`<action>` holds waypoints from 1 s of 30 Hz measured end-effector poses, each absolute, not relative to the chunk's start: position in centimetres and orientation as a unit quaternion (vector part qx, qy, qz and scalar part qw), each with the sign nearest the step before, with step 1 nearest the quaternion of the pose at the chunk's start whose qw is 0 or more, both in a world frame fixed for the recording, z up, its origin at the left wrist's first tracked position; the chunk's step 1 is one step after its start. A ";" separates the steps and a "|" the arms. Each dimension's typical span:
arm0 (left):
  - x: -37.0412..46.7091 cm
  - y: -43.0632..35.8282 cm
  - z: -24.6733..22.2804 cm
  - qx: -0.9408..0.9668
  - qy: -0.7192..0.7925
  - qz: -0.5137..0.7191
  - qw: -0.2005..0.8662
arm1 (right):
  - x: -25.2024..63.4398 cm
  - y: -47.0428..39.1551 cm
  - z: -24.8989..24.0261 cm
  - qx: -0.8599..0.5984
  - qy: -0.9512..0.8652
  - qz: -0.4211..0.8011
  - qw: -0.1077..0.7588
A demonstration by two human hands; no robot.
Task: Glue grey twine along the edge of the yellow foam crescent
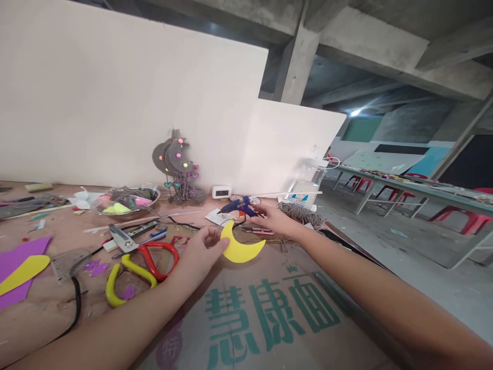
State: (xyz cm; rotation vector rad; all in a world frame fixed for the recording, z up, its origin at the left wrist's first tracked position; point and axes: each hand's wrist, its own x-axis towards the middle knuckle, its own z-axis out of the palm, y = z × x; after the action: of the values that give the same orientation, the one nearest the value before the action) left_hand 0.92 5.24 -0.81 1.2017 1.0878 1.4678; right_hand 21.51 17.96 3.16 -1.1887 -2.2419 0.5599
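My left hand point(206, 253) pinches a yellow crescent moon point(242, 252) by its left side, thumb on top. The moon looks like flat felt or foam sheet and is held above the printed table covering. Beyond it, my right hand point(274, 220) has its fingers closed around the handle of a blue glue gun point(238, 205). The gun's nozzle points left, and a long white glue stick point(292, 193) sticks out of its back to the right. Part of the handle is hidden by my fingers.
Scissors with red and yellow handles point(159, 261) lie left of my left hand. Behind them stands a bowl of pompoms point(127, 201). Grey moon ornaments point(175, 156) lean near the white board point(127, 103). A small clock point(221, 192), grey yarn point(304, 215) and purple sheet point(26, 264) are around.
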 end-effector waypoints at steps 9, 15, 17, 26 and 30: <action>0.9 5.1 -0.8 0.512 0.418 0.566 0.491 | 18.0 19.9 1.3 -0.499 -0.803 0.183 0.270; 0.7 4.8 -0.5 0.518 0.433 0.561 0.478 | 19.3 20.4 2.2 -0.502 -0.786 0.221 0.286; 0.7 4.8 -0.5 0.525 0.447 0.561 0.458 | 19.8 19.9 2.9 -0.503 -0.777 0.237 0.295; 0.8 5.2 -1.2 0.521 0.455 0.551 0.467 | 22.2 13.3 4.0 -0.393 -0.706 0.416 0.417; 0.9 5.0 -0.9 0.518 0.468 0.548 0.460 | 21.6 11.0 2.3 -0.343 -0.646 0.486 0.478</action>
State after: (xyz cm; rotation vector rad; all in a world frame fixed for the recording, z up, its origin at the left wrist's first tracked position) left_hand 0.94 5.04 -0.89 1.2760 1.1525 1.3488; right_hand 21.57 10.97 2.31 -0.8388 -1.5769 1.1879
